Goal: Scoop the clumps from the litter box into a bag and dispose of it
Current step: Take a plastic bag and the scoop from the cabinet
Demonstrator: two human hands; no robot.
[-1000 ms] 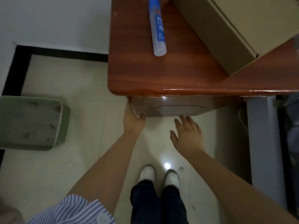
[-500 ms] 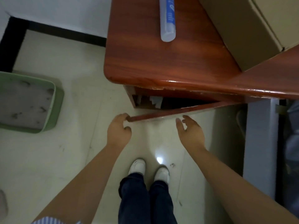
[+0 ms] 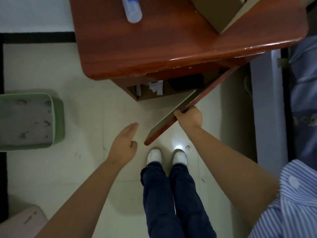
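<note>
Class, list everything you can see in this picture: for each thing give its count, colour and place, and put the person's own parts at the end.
litter box: 1, green with grey litter, on the floor at left
cabinet: 1, reddish-brown wood, top centre
cabinet door: 1, reddish-brown, swung open
dark object: 1, black, inside the cabinet
papers: a few, white, inside the cabinet
bottle: 1, clear with blue label, lying on the cabinet
cardboard box: 1, brown, on the cabinet
pink container: 1, bottom left corner
shoes: 2, white
left hand: open, near the door's edge
right hand: grips the door
</note>
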